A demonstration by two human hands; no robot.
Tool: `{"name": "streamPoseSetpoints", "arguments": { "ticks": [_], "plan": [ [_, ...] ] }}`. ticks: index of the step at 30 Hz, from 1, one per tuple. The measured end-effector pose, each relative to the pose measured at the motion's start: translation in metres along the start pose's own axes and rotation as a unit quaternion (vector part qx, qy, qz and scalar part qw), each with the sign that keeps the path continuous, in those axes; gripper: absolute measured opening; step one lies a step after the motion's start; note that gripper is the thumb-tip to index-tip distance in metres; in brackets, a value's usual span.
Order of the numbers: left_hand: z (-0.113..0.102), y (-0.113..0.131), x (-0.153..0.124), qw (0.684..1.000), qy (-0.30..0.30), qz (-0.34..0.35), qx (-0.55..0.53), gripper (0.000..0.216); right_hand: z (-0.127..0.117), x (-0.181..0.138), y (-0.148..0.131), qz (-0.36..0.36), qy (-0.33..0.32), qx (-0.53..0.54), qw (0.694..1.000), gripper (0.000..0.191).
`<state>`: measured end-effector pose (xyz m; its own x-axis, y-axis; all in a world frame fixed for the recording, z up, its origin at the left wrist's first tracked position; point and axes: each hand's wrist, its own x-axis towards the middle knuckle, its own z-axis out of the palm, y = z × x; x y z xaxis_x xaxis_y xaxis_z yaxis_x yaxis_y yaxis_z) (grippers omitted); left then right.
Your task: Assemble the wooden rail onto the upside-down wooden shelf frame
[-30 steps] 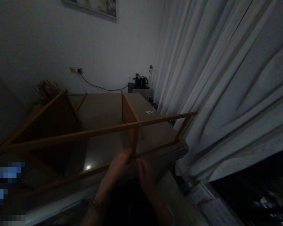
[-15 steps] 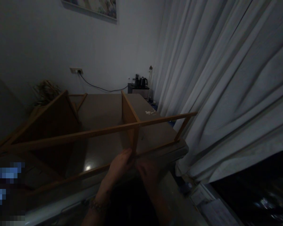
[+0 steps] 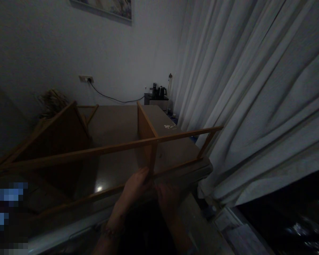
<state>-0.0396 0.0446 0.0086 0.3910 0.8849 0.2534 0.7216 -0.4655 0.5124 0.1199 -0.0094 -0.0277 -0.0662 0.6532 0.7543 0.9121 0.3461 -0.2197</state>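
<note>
In a dim room a wooden shelf frame (image 3: 114,148) lies on its back in front of me, with a thin upright divider board (image 3: 146,129) near its middle. My left hand (image 3: 134,186) is pressed against the foot of that divider at the near rail, fingers curled around it. My right hand (image 3: 166,198) sits just right of it at the same joint, fingers bent; what it holds, if anything, is lost in the dark. A bracelet circles my left wrist.
White curtains (image 3: 250,99) hang along the right side, close to the frame's right end. A small side table with a dark kettle (image 3: 161,92) stands in the far corner. A wall socket and cable (image 3: 86,79) are on the back wall.
</note>
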Motion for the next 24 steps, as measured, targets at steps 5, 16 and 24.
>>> {"name": "streamPoseSetpoints", "arguments": {
  "ticks": [5, 16, 24],
  "plan": [
    [0.0, 0.003, 0.0, 1.0, 0.006, -0.008, 0.006, 0.033, 0.001, -0.001, 0.003, -0.009, -0.008, 0.022, 1.0, 0.044],
    [-0.001, 0.004, 0.001, 1.0, 0.001, -0.018, 0.005, 0.033, -0.001, 0.001, 0.012, -0.054, -0.073, 0.062, 0.994, 0.037],
    [-0.002, 0.004, -0.001, 1.0, -0.008, -0.011, 0.003, 0.033, -0.001, -0.001, -0.002, 0.065, -0.092, 0.082, 0.99, 0.031]
  ]
}}
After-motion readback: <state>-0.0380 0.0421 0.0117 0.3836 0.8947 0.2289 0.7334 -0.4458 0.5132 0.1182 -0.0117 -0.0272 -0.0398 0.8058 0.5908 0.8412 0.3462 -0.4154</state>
